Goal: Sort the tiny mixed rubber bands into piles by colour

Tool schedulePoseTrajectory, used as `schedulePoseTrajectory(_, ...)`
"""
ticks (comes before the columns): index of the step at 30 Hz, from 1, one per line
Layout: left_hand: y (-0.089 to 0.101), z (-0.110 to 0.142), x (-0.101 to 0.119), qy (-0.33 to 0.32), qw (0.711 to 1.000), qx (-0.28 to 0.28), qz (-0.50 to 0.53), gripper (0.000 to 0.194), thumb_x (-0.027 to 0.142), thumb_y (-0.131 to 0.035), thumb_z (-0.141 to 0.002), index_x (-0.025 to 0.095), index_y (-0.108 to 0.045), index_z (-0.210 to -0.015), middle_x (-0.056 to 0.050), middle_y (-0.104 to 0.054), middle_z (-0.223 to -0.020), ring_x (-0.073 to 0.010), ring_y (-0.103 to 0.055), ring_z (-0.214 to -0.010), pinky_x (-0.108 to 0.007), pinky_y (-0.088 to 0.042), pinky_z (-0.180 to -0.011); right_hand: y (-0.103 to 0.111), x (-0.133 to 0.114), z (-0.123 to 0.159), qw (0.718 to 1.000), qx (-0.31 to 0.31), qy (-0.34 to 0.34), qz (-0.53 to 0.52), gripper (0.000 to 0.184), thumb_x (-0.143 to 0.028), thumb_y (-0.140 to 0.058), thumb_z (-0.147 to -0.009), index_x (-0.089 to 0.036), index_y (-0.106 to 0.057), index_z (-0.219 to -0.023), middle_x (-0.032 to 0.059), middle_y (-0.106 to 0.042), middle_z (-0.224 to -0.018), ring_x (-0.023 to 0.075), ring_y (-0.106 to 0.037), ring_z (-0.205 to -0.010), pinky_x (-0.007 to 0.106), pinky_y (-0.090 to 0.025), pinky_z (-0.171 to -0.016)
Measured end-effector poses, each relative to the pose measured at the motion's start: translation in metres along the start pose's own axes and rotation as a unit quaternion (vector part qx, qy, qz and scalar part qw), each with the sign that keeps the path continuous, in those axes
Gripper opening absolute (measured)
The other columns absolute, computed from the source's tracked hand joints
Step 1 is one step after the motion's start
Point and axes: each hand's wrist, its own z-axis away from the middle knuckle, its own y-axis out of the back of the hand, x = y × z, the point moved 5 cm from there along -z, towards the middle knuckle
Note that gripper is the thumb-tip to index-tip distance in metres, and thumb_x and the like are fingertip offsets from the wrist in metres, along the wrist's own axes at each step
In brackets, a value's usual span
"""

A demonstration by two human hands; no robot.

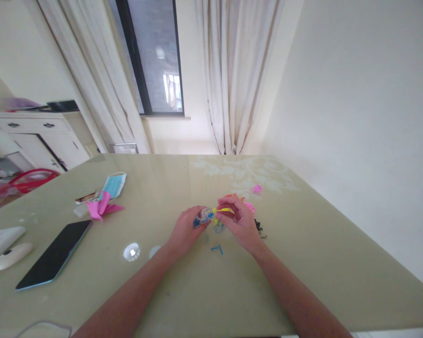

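Observation:
My left hand [186, 228] is closed around a small clear packet with blue and yellow bits [203, 217], held just above the olive tabletop [197, 291]. My right hand [241, 221] pinches a thin yellow strip [224, 210] that sticks out of that packet. The two hands meet near the table's middle. A small blue piece [217, 248] lies on the table just below them. Pink and orange bits [248, 204] and a small black piece [260, 230] show behind and beside my right hand.
On the left lie a dark tablet [54, 253], a white round cap [131, 252], a pink paper bow [100, 208], a blue face mask [113, 184] and a white mouse [11, 256]. A pink clip [257, 188] sits farther back. Curtains, a window and a white cabinet stand beyond.

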Motion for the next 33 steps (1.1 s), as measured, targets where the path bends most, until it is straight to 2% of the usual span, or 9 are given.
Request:
schedulePoseTrajectory(4,0.0,0.0,0.0,-0.008,1.0,-0.007,0.019,0.024,0.033,-0.066,-0.095,0.021,-0.067,-0.117,-0.007,-0.076,-0.109,-0.0232,-0.07,-0.098,-0.035,-0.054,-0.088,-0.001,0.002,-0.001,0.997,-0.007,-0.021,0.072,0.025,-0.033,-0.078,-0.086,-0.022,-0.072,-0.108,0.0061,-0.072,-0.098,0.0197,-0.071,-0.088,0.034,-0.062,-0.08)
schedulePoseTrajectory(8,-0.001,0.001,-0.001,-0.028,1.0,-0.002,-0.011,0.023,0.029,-0.067,-0.093,0.023,-0.069,-0.115,-0.007,-0.077,-0.111,-0.0246,-0.069,-0.1,-0.038,-0.053,-0.091,-0.004,0.004,0.0,0.994,-0.026,-0.051,0.088,0.023,-0.034,-0.075,-0.087,-0.02,-0.074,-0.105,0.0059,-0.074,-0.09,0.0201,-0.072,-0.082,0.034,-0.06,-0.076)
schedulePoseTrajectory(12,0.004,-0.001,-0.004,0.016,1.0,0.016,0.01,0.023,0.033,-0.07,-0.092,0.023,-0.069,-0.112,-0.005,-0.077,-0.105,-0.0227,-0.07,-0.094,-0.035,-0.055,-0.087,0.013,-0.002,-0.006,0.986,-0.001,-0.049,0.157,0.021,-0.033,-0.071,-0.089,-0.02,-0.073,-0.105,0.0061,-0.076,-0.089,0.0192,-0.071,-0.079,0.032,-0.058,-0.072)
schedulePoseTrajectory(14,0.008,-0.002,-0.005,0.047,0.998,0.03,0.034,0.026,0.038,-0.07,-0.091,0.022,-0.068,-0.111,-0.005,-0.077,-0.102,-0.0214,-0.07,-0.09,-0.033,-0.055,-0.084,0.024,-0.005,-0.009,0.968,-0.036,-0.057,0.243,0.016,-0.03,-0.07,-0.089,-0.019,-0.073,-0.101,0.0049,-0.075,-0.084,0.0182,-0.069,-0.073,0.031,-0.055,-0.069)
schedulePoseTrajectory(17,0.011,-0.003,-0.006,0.058,0.997,0.033,0.043,0.027,0.042,-0.07,-0.091,0.022,-0.068,-0.109,-0.004,-0.077,-0.099,-0.0207,-0.07,-0.088,-0.033,-0.055,-0.082,0.035,-0.003,-0.008,0.915,-0.15,-0.093,0.363,0.01,-0.02,-0.076,-0.082,-0.018,-0.073,-0.091,0.0027,-0.073,-0.077,0.0174,-0.067,-0.068,0.029,-0.051,-0.066)
schedulePoseTrajectory(22,0.01,-0.003,-0.01,0.035,0.999,0.036,-0.002,0.026,0.038,-0.069,-0.093,0.022,-0.068,-0.113,-0.005,-0.077,-0.106,-0.0218,-0.07,-0.094,-0.035,-0.055,-0.087,0.04,0.005,0.002,0.848,-0.226,-0.132,0.461,0.027,-0.022,-0.086,-0.072,-0.016,-0.073,-0.095,0.0054,-0.074,-0.088,0.0191,-0.066,-0.073,0.03,-0.049,-0.068)
schedulePoseTrajectory(25,0.009,-0.001,-0.011,-0.002,0.997,0.029,-0.065,0.025,0.031,-0.068,-0.094,0.022,-0.068,-0.117,-0.007,-0.076,-0.112,-0.0242,-0.069,-0.104,-0.039,-0.052,-0.094,0.037,0.01,0.006,0.832,-0.24,-0.13,0.483,0.032,-0.027,-0.088,-0.071,-0.016,-0.073,-0.098,0.0073,-0.073,-0.098,0.0186,-0.065,-0.074,0.03,-0.048,-0.07)
schedulePoseTrajectory(28,0.008,0.0,-0.011,-0.013,0.995,0.013,-0.096,0.025,0.027,-0.067,-0.094,0.023,-0.069,-0.118,-0.007,-0.076,-0.113,-0.0249,-0.068,-0.105,-0.039,-0.051,-0.094,0.036,0.014,0.007,0.832,-0.237,-0.143,0.48,0.02,-0.018,-0.083,-0.076,-0.015,-0.073,-0.094,0.0071,-0.073,-0.095,0.0188,-0.065,-0.077,0.029,-0.047,-0.072)
schedulePoseTrajectory(33,0.006,0.0,-0.008,-0.012,0.994,-0.003,-0.105,0.023,0.027,-0.066,-0.095,0.023,-0.069,-0.118,-0.006,-0.076,-0.112,-0.0245,-0.069,-0.103,-0.038,-0.05,-0.092,0.034,0.018,0.004,0.829,-0.222,-0.155,0.489,0.018,-0.008,-0.078,-0.08,-0.014,-0.074,-0.097,0.0083,-0.076,-0.09,0.0217,-0.068,-0.083,0.03,-0.046,-0.075)
